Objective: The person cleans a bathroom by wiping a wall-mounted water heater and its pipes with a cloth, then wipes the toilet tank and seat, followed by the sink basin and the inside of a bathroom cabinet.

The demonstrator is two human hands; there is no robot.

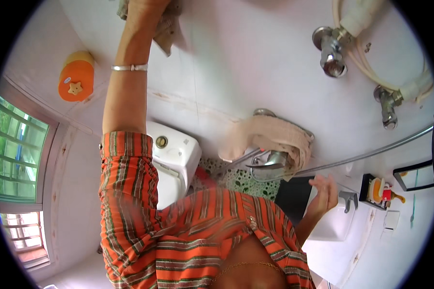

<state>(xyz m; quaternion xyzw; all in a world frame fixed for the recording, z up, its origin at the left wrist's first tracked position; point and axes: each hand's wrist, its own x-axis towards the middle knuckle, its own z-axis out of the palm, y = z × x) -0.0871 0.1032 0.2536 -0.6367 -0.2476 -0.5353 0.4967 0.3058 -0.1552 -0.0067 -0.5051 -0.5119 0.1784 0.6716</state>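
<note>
My left arm stretches up along the white wall. At the frame's top edge, my left hand (148,4) is partly cut off and holds a greyish cloth (166,36) against the wall. A corner of the cloth hangs below the hand. My right hand (326,193) is low on the right, near the washbasin, with its fingers loosely bent and apart and nothing visible in them. A beige towel (275,132) drapes over a chrome mixer tap (275,161) on the wall between my arms.
An orange holder (76,79) hangs on the left wall near a louvred window (19,149). A white toilet (173,149) stands below. Right are chrome valves (332,58), a shower hose (371,153), a washbasin (332,224) and a black shelf (371,192).
</note>
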